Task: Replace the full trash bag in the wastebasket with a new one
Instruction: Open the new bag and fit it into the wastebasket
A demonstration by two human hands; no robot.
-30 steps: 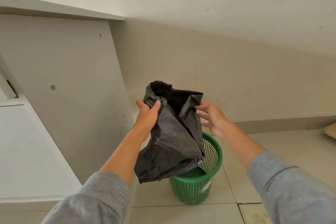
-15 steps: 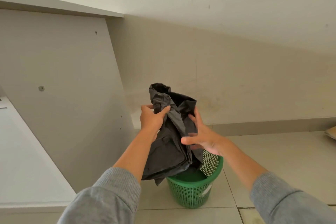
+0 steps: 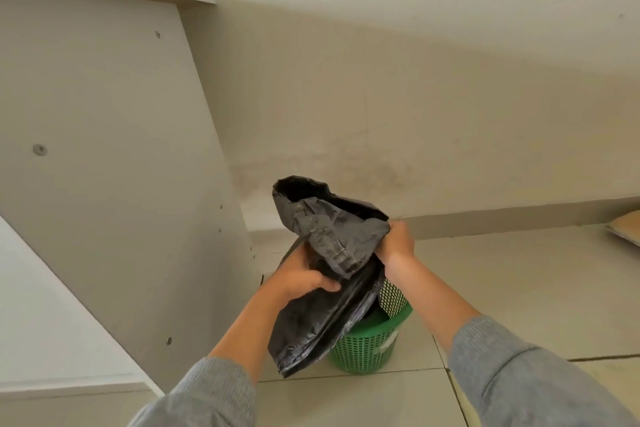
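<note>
In the head view, a person is holding a black trash bag [image 3: 325, 274] over a green mesh wastebasket [image 3: 372, 340] that is standing on the tiled floor [image 3: 519, 288] at about 6 o'clock of the frame's centre. The left hand [image 3: 298, 279] is gripping the bag's near side, fingers curled into the plastic, while the right hand [image 3: 398, 241] is pinching the crumpled rim at about 3 o'clock of the bag. The bag's mouth is gaping upward at 12 o'clock, and its tail is hanging down across the basket's near rim, outside the basket at 7 o'clock. The bag looks limp and empty, so this is likely the new liner being opened out, with fitting it into the basket not yet done.

The next move calls for spreading the mouth wider, feeding the tail down inside the basket, then folding the rim over the green edge; thin plastic will be clinging to itself, so both hands will be needing separate sides of the mouth.

A pale furniture panel [image 3: 104, 166] is standing close at 9 o'clock of the basket, limiting the left elbow. The wall [image 3: 415, 132] is lying behind at 12 o'clock. Open floor is stretching away at 3 o'clock, giving the freest room.
</note>
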